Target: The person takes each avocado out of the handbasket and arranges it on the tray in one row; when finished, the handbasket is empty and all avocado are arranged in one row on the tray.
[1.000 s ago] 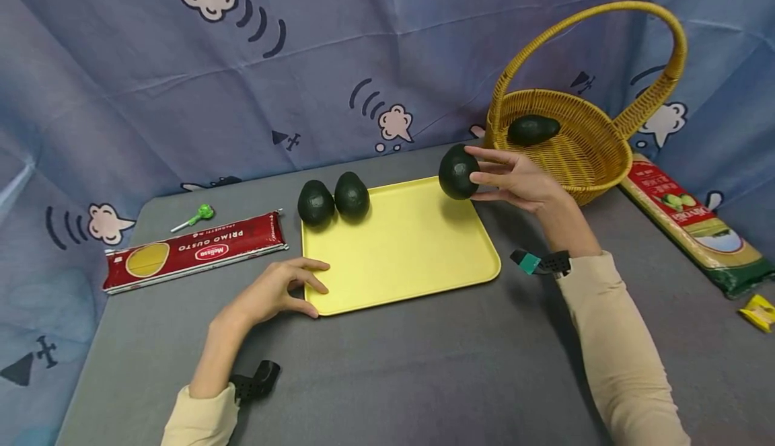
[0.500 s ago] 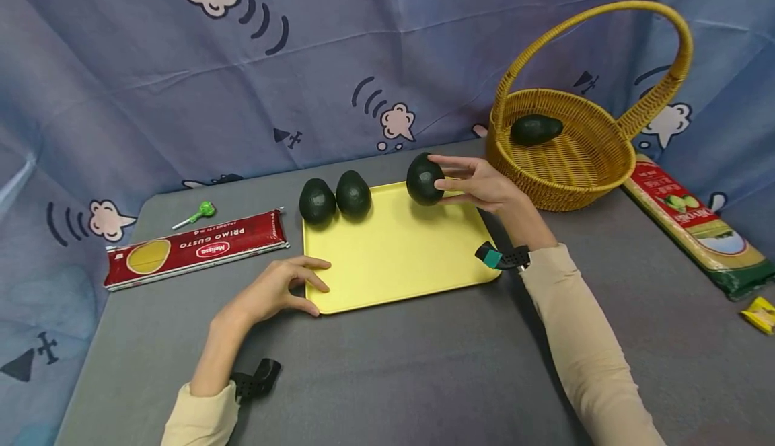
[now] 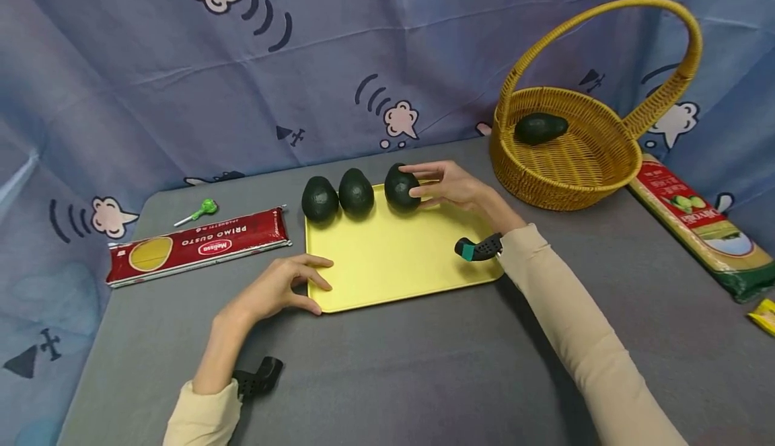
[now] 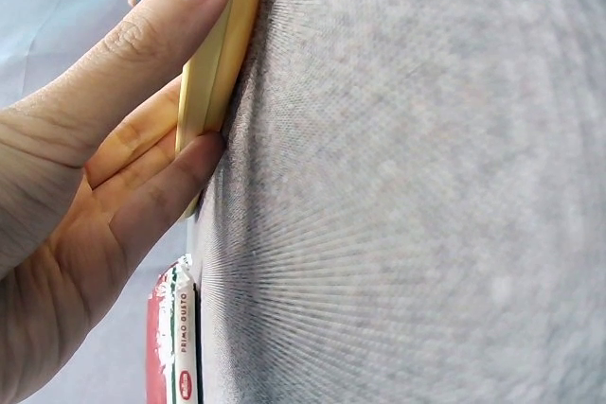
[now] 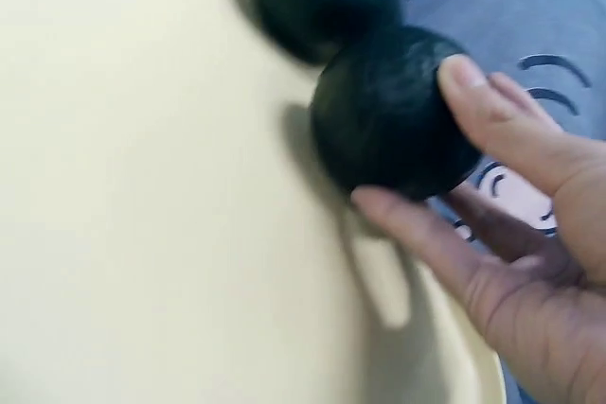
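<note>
A dark green avocado [image 3: 401,189] is held by my right hand [image 3: 445,185] at the back of the yellow tray [image 3: 399,257]. The right wrist view shows thumb and fingers around the near side of that avocado, close over the tray. To its left, two more avocados [image 3: 356,193] stand side by side along the tray's back left. My left hand [image 3: 283,289] grips the tray's front left corner, thumb at the front edge and fingers over the left side. In the left wrist view its thumb and fingers span the tray's rim [image 4: 213,73].
A wicker basket [image 3: 545,190] with a tall handle stands back right, one avocado [image 3: 541,128] inside. Beside it lies a long red and green package [image 3: 702,224] and a yellow wrapper [image 3: 764,315]. At left are a red spaghetti pack [image 3: 200,245] and a green lollipop [image 3: 208,206].
My right hand has carried the avocado leftward and down, from beside the basket to the tray's back edge near the other two. The left hand has stayed at the tray corner.
</note>
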Demonstrator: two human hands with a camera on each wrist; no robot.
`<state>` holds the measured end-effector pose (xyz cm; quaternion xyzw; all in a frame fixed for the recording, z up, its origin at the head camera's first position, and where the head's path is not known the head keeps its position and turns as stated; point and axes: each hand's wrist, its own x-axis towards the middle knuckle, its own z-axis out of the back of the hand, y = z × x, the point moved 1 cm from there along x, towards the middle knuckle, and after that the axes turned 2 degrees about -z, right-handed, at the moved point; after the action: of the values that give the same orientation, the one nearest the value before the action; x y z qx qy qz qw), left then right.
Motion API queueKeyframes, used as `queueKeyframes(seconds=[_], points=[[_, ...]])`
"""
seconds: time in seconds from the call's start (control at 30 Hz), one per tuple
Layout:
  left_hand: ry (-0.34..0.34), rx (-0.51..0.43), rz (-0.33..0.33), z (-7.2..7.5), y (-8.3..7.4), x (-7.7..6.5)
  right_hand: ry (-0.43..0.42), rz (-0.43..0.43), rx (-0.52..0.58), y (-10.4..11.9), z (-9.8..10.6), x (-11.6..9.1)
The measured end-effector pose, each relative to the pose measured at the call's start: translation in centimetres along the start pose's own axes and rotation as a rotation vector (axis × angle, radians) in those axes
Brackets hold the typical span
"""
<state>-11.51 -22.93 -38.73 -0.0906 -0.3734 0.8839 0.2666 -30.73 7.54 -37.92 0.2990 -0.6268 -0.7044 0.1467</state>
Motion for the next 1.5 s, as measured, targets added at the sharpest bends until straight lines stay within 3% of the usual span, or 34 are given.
queueKeyframes(seconds=[0.27, 0.57, 1.0, 1.5], points=[[0.000, 0.003, 0.004, 0.1, -0.3, 0.4, 0.039, 0.010, -0.016, 0.1, 1.0, 0.1], [0.002, 0.016, 0.000, 0.2, -0.4, 0.7, 0.045, -0.014, 0.116, -0.4, 2.1, -0.2], [0.002, -0.001, 0.005, 0.0, -0.2, 0.0, 0.050, -0.038, 0.193, -1.0, 1.3, 0.2], [-0.004, 0.000, -0.004, 0.0, -0.2, 0.0, 0.104, -0.009, 0.241, -1.1, -0.3, 1.2]])
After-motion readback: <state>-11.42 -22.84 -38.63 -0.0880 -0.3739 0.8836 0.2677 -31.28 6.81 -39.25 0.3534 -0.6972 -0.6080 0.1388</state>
